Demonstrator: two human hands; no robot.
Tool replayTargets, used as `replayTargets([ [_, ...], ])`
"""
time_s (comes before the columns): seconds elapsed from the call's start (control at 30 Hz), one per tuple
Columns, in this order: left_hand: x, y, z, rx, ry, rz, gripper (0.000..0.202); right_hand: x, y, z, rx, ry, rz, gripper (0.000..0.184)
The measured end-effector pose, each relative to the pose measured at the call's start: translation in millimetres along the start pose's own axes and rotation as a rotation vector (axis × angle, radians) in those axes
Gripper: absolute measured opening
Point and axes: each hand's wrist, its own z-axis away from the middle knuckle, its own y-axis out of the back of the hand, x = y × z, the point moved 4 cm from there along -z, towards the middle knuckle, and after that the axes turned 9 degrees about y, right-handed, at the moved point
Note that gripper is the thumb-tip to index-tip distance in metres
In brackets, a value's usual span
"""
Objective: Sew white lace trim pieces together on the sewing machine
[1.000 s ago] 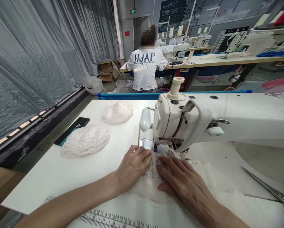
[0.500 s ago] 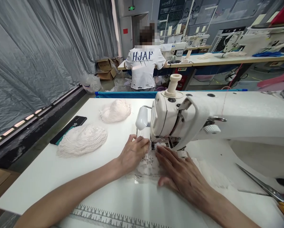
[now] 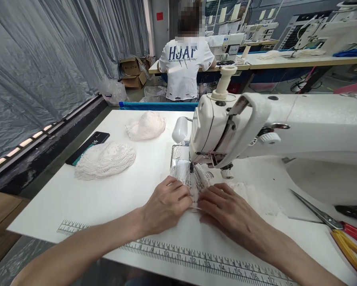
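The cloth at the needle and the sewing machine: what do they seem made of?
The cloth seems sheer lace, by its open threads; fibre unclear. The sewing machine seems glossy white-painted metal, by its smooth, shiny casing; plastic possible.

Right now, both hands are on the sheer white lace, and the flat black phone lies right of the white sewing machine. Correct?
No: the head view shows the black phone left of the white sewing machine. The left hand and right hand are on the sheer white lace.

White openwork lace (image 3: 181,171), yellow-and-red scissor handles (image 3: 347,244)
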Motion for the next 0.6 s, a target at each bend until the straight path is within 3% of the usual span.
replayTargets([
  [0.23,-4,-4.3,-5,0.108,0.057,-0.037,0.019,2,-2,1,0.202,-0.042,0.059,0.024],
  [0.6,5,4.6,1,0.086,-0.039,-0.084,0.015,-3,-1,5,0.092,-0.032,0.044,0.028],
])
